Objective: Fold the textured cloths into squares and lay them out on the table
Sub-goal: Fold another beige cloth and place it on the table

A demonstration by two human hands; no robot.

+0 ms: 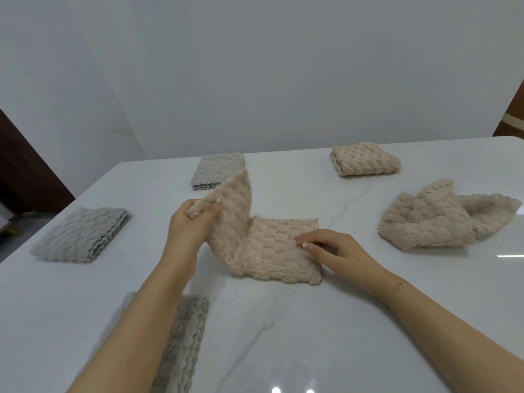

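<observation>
At frame centre, the left hand [195, 219] pinches the beige cloth [272, 248] flap upright; right hand [331, 248] fingers flat, pinning it. Align edges squarely before pressing.

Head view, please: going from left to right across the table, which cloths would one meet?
Folded grey cloth at the left edge → grey cloth under the left forearm → far folded grey cloth → beige cloth being folded → far folded beige cloth → unfolded beige cloth.
</observation>
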